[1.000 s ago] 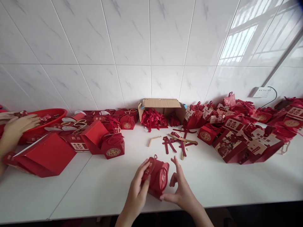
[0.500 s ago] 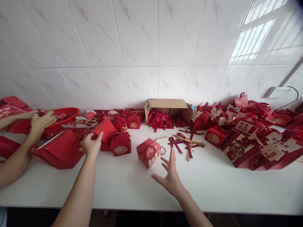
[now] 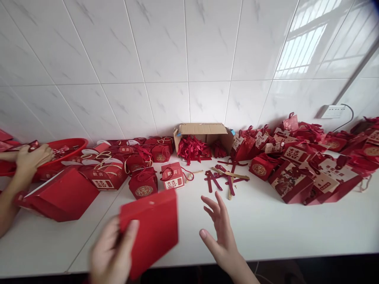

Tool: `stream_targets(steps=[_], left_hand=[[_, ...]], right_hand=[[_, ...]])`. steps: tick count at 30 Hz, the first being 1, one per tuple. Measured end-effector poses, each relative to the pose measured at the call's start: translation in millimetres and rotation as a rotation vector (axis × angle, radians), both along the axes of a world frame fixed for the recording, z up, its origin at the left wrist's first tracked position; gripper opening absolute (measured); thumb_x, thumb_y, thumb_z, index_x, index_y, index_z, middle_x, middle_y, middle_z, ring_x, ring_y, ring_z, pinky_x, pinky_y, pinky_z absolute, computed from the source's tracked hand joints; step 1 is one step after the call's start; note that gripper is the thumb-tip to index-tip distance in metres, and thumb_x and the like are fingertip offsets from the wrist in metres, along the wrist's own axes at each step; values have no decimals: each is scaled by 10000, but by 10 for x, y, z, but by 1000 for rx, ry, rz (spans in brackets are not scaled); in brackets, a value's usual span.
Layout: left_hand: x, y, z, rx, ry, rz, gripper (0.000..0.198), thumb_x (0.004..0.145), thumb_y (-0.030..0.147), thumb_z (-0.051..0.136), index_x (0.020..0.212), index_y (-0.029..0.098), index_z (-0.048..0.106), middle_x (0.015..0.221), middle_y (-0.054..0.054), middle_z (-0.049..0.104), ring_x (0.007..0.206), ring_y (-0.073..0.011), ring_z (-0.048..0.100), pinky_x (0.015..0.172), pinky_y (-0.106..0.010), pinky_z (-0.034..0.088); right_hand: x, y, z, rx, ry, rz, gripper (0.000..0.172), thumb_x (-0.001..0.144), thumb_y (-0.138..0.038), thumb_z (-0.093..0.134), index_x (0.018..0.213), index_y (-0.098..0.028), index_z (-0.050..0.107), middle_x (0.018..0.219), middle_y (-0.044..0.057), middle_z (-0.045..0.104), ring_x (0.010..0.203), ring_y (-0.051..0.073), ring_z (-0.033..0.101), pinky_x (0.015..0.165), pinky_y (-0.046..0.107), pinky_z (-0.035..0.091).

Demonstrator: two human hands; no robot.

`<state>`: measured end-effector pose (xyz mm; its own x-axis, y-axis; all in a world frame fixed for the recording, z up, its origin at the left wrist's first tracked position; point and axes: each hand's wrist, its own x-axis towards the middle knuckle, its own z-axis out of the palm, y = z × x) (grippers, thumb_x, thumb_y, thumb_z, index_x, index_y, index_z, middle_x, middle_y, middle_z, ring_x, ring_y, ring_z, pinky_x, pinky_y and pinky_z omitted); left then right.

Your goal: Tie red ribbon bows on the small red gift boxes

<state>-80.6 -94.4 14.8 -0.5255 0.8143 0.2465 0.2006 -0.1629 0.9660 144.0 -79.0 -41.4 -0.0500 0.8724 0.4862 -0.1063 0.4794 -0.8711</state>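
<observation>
My left hand [image 3: 114,250] grips a plain red gift box [image 3: 154,228] by its left side, raised over the front edge of the table. To its right my right hand [image 3: 220,232] hangs above the white tabletop, fingers spread and holding nothing. Just behind the held box stand a small red box with a cream label and a cord handle [image 3: 172,176] and a darker red box with a gold emblem [image 3: 143,183]. Dark red and gold strips [image 3: 227,177] lie crossed on the table beyond my right hand.
A cardboard box [image 3: 204,129] of red ribbons stands by the tiled wall. Many red gift bags [image 3: 291,183] crowd the right side. At left, a co-worker's hands [image 3: 34,156] are over a red basin [image 3: 78,146], behind a large red box [image 3: 74,197].
My left hand has brought the plain red box from the left row toward me. The small labelled box, tilted before, now stands upright. My right hand stays open; the view has shifted.
</observation>
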Motion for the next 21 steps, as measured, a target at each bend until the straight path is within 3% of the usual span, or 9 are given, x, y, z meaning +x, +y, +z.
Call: stream_targets(steps=[3, 6, 8, 10, 13, 15, 18, 21], left_hand=[[582, 110, -190, 20, -141, -256, 349, 736, 451, 684, 933, 167, 635, 877, -74, 723, 785, -237, 686, 706, -309, 565], [884, 262, -388, 79, -157, -415, 295, 793, 426, 638, 926, 163, 614, 901, -84, 705, 843, -225, 675, 774, -308, 549], [942, 314, -499, 92, -147, -479, 282, 823, 411, 610, 962, 166, 598, 943, -96, 689, 892, -226, 665, 796, -306, 542], [944, 325, -558, 92, -165, -499, 328, 836, 389, 602, 1089, 187, 550, 1013, -98, 669, 944, -223, 653, 816, -307, 535], [902, 334, -524, 107, -201, -502, 561, 849, 355, 593, 1343, 267, 343, 1135, -91, 623, 1020, -218, 628, 865, -334, 516], [858, 372, -452, 123, -125, -535, 588, 841, 347, 601, 1365, 277, 344, 1237, -107, 572, 1099, -238, 587, 900, -351, 494], [798, 470, -373, 138, 86, -592, 252, 821, 345, 620, 1031, 205, 624, 1303, -128, 533, 1199, -286, 508, 954, -367, 446], [798, 555, -396, 110, 116, -609, 199, 855, 359, 570, 783, 181, 625, 1123, -126, 641, 1102, -272, 574, 919, -366, 457]], right_hand=[[36, 33, 20, 37, 70, 44, 784, 883, -321, 570, 1476, -350, 59, 1415, 97, 392, 1325, 252, 379, 1096, 491, 305], [105, 138, -61, 69, 132, -75, 693, 903, -254, 542, 1460, -367, 145, 1222, 73, 513, 1139, 197, 529, 1001, 414, 419], [171, 204, -122, 101, 114, -154, 642, 915, -209, 514, 1448, -365, 192, 1044, 40, 552, 981, 162, 571, 930, 368, 456], [241, 248, -151, 131, 40, -198, 583, 916, -187, 503, 1422, -353, 266, 1004, 37, 551, 934, 159, 563, 882, 343, 465], [314, 279, -111, 148, -116, -215, 354, 917, -185, 495, 1247, -311, 486, 1013, 50, 553, 940, 173, 543, 819, 312, 461], [322, 295, -53, 142, -171, -210, 207, 921, -197, 488, 1101, -280, 550, 968, 45, 546, 915, 172, 537, 792, 301, 455], [282, 314, 8, 118, -185, -234, 104, 926, -233, 478, 998, -250, 551, 1021, 60, 520, 1008, 188, 525, 849, 322, 447], [253, 320, 7, 73, -205, -207, 90, 931, -271, 470, 937, -234, 552, 1096, 77, 530, 1101, 203, 518, 903, 340, 442]])
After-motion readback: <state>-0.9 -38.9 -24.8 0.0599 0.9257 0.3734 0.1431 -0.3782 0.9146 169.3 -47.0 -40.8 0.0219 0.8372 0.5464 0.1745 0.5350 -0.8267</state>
